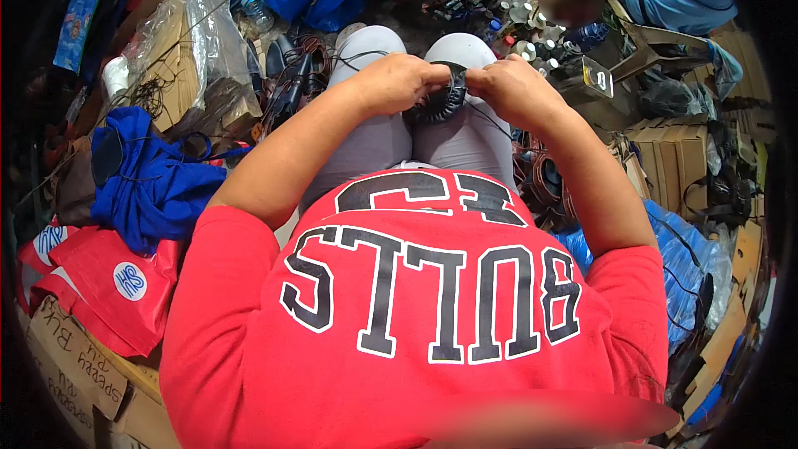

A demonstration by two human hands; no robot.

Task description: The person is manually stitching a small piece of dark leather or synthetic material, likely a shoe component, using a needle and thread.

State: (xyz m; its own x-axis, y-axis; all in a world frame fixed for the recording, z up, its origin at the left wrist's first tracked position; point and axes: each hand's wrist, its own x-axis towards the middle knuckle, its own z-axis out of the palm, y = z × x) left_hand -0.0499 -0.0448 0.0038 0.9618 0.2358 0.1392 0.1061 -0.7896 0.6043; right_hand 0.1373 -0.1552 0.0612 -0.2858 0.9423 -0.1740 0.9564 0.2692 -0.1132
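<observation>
Above my knees, a black leather piece (pixel 443 101) with a puckered, pleated edge is stretched between my hands; it looks like a moccasin shoe upper. My left hand (pixel 402 83) pinches its left upper edge. At its right upper edge, my right hand (pixel 514 91) is closed with thumb and finger pressed together. Dark cords run out past both hands, one across each thigh. The fingertips hide part of the grip, and whether a needle is held cannot be seen.
Dark shoe parts (pixel 287 75) lie left of my legs. Small bottles (pixel 522 8) crowd the ground ahead on the right, near a wooden stand (pixel 657 41). Blue cloth (pixel 158 179) and a red bag (pixel 125 283) lie left; cardboard boxes (pixel 672 162) stand right.
</observation>
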